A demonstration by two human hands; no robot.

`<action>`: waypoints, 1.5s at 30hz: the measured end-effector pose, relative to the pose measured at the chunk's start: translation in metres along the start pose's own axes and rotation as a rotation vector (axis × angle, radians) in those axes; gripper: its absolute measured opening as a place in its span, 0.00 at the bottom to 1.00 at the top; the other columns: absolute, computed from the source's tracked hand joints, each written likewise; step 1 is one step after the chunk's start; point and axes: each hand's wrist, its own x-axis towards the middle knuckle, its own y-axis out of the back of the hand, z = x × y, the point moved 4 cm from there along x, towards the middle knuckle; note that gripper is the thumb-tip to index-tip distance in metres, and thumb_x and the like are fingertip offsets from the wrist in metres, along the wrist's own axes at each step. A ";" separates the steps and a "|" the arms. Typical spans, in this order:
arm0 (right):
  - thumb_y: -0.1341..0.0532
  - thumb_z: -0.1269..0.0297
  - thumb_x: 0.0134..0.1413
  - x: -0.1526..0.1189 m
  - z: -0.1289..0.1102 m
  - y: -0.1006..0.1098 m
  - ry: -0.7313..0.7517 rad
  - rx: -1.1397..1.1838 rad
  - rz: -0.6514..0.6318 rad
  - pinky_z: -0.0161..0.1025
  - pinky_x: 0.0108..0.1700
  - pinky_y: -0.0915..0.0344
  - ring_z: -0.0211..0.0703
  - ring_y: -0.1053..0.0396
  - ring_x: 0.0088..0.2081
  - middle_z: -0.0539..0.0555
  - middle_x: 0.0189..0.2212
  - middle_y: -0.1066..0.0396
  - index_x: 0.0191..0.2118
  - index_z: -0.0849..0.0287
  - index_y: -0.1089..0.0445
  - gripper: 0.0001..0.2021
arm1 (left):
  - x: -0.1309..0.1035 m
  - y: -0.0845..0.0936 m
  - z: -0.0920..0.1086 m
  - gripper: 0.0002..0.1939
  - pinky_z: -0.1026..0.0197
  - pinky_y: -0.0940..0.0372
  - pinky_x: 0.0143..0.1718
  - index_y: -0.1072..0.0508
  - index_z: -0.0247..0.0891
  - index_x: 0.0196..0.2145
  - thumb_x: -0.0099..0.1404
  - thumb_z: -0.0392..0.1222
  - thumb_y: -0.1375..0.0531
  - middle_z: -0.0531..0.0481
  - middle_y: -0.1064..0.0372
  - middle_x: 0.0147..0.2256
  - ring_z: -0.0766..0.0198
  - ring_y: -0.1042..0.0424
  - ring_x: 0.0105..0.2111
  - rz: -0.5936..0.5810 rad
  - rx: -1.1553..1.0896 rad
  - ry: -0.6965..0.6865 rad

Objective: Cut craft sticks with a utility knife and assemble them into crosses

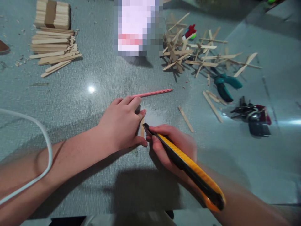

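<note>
My left hand [124,122] lies on the table and holds down a wooden craft stick [142,128], its thumb and fingers around the stick. Most of that stick is hidden beneath the hand. In my right hand [172,144] is a yellow and black utility knife [188,163], gripped near its front end. The knife's tip is just right of the held stick; whether it touches the wood I cannot tell. A pink pencil [155,93] lies just beyond my left fingers. To the right of my right hand rests a loose craft stick [185,119].
Bundled craft sticks [63,14] and a loose pile [51,47] lie far left. Crossed sticks [178,56], teal-handled pliers [225,84] and a dark bunch of keys [254,114] are at right. A white cable [47,138] passes over my left forearm. A blurred bright object [136,25] stands at back.
</note>
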 end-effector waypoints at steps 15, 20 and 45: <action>0.38 0.69 0.63 0.001 -0.003 -0.001 0.018 -0.075 -0.011 0.46 0.40 0.21 0.49 0.18 0.36 0.52 0.37 0.18 0.46 0.48 0.26 0.09 | 0.001 0.001 0.000 0.44 0.43 0.37 0.59 0.24 0.33 0.61 0.60 0.71 0.30 0.29 0.33 0.61 0.36 0.33 0.62 0.000 0.008 -0.009; 0.38 0.69 0.63 0.005 -0.009 0.000 0.059 -0.126 -0.039 0.44 0.36 0.25 0.48 0.20 0.32 0.51 0.33 0.19 0.45 0.49 0.27 0.08 | 0.000 0.001 0.000 0.43 0.43 0.36 0.58 0.23 0.32 0.60 0.60 0.70 0.31 0.30 0.33 0.60 0.36 0.32 0.60 0.013 0.001 -0.018; 0.38 0.67 0.63 0.004 -0.018 0.001 0.040 -0.143 -0.070 0.47 0.38 0.21 0.50 0.19 0.33 0.52 0.35 0.19 0.45 0.49 0.27 0.07 | -0.003 0.004 0.002 0.41 0.45 0.37 0.55 0.22 0.33 0.59 0.61 0.68 0.30 0.30 0.33 0.61 0.38 0.33 0.60 0.059 0.011 -0.010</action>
